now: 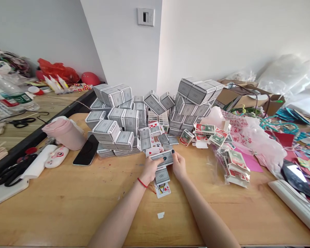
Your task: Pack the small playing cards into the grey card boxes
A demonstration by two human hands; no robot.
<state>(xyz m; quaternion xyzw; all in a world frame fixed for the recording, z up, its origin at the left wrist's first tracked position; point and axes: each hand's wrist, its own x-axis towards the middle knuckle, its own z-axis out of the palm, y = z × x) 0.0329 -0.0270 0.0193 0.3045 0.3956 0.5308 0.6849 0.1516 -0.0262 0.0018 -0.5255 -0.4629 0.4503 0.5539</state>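
Observation:
Both my hands grip one stack of playing cards (pixel 158 158), its patterned grey backs facing up, just above the table. My left hand (pixel 150 168) is closed on the stack's left end, thumb lying across the top. At the right end, my right hand (pixel 179 166) pinches the edge with its fingers. Below the stack, a face-down card pile (pixel 162 176) lies partly over a face-up queen of hearts (pixel 163 190). Behind my hands are loose face-up and face-down cards (pixel 155 151). A small white paper scrap (pixel 161 215) sits nearer to me.
Stacked card decks (pixel 129 119) form a wall at the back, with more piled decks (pixel 193 100) on the right. Opened card boxes (pixel 235 162) lie right of my hands. A phone (pixel 86 150) and pink tumbler (pixel 64 132) are at left; a plastic bag (pixel 258 136) lies far right.

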